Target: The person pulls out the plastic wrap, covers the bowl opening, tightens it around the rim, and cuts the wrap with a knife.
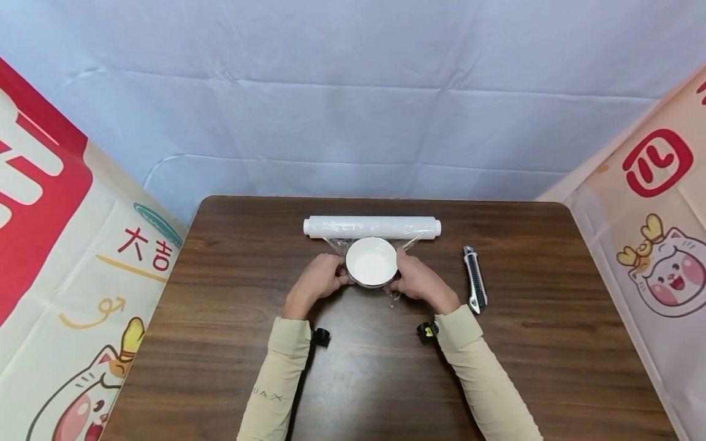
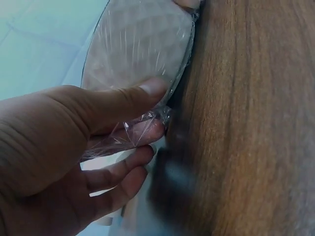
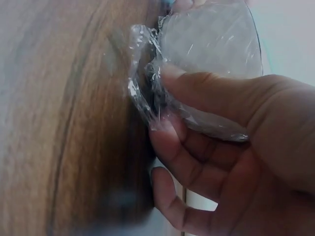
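Observation:
A white bowl (image 1: 372, 262) is wrapped in clear cling film, and its dimpled outer wall (image 2: 142, 42) shows through in both wrist views. At its left side my left hand (image 1: 320, 282) pinches bunched film (image 2: 142, 130), the thumb lying against the lower wall and the index finger underneath. My right hand (image 1: 423, 283) grips the opposite side, thumb on the wall. Its fingers are curled under gathered film, and a loose crumpled strip (image 3: 135, 73) sticks out toward the table. Corners of film spread out behind the bowl in the head view.
Right behind the bowl lies a white cling film roll (image 1: 372, 227). A utility knife (image 1: 475, 280) rests on the brown wooden table (image 1: 220, 367), to the right of my right hand. Pale cloth (image 1: 331, 122) hangs behind the table, with printed cloths at both sides.

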Demonstrator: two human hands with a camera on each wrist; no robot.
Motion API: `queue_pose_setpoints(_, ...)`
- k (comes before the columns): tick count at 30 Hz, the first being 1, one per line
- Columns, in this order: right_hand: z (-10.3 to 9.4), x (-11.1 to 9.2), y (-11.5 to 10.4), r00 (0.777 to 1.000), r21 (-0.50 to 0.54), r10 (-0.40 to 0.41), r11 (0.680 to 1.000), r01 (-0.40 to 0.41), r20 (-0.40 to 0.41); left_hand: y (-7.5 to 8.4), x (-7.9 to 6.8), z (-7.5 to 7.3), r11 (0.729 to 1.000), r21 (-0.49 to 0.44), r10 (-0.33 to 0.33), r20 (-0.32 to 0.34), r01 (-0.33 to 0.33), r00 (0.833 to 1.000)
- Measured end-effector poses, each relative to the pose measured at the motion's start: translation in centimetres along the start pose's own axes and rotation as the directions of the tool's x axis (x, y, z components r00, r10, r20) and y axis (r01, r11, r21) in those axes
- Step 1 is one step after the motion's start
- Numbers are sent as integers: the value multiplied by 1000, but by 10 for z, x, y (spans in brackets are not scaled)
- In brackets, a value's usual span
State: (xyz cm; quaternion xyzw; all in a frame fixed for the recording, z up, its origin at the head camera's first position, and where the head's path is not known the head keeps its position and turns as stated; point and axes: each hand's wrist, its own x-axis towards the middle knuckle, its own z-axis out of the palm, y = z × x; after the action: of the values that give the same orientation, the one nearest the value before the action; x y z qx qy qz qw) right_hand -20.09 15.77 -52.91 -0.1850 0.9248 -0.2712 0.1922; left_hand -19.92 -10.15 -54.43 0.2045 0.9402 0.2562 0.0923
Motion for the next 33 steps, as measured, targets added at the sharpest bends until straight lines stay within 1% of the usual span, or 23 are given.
queue_pose_setpoints(2, -1, -1, 2, 1000, 9, -27, 1000, 27, 5, 0, 0, 0, 1000, 10, 1, -8, -1, 1000)
queue_pose_setpoints(3, -1, -1, 3, 999, 31, -37, 999, 36, 15, 0, 0, 1, 1000, 14, 4, -10, -4, 1000)
queue_pose_setpoints(7, -2, -5, 4, 996, 104, -26, 994, 17, 82, 0, 0, 2, 1000, 16, 27, -15, -27, 1000)
queue_pose_setpoints(9, -2, -7, 4, 994, 109, -17, 994, 5, 108, 0, 0, 2, 999, 11, 39, -16, -39, 999)
queue_pose_setpoints(11, -1, -9, 4, 994, 77, -34, 997, 26, 107, -1, 0, 2, 999, 3, 44, -16, -44, 999)
queue_pose_setpoints(13, -2, -9, 6, 994, 50, -72, 996, 68, 81, -2, -1, 2, 999, 9, 45, -20, -44, 999)
queue_pose_setpoints(16, -3, -7, 10, 989, -1, -147, 989, 147, 12, -5, 0, 1, 999, 18, 46, -31, -45, 998)
queue_pose_setpoints(18, -3, -5, 13, 985, -28, -172, 985, 171, -26, -6, 0, 1, 999, 28, 44, -35, -43, 998)
queue_pose_setpoints(20, -3, -3, 16, 982, -55, -177, 983, 174, -59, -6, 0, 1, 999, 31, 43, -36, -42, 998)
queue_pose_setpoints(22, -3, -1, 18, 983, -68, -164, 985, 159, -76, -6, 1, 1, 998, 39, 44, -34, -42, 998)
queue_pose_setpoints(24, -3, 1, 20, 983, -69, -156, 986, 149, -95, -6, 1, 1, 998, 45, 41, -33, -40, 999)
queue_pose_setpoints(29, -1, 6, 22, 977, -75, -165, 985, 156, -138, -5, 2, -1, 997, 69, 18, -34, -16, 999)
queue_pose_setpoints(33, 3, 7, 18, 976, -67, -136, 990, 126, -170, -5, 2, -3, 997, 81, 3, -37, 0, 999)
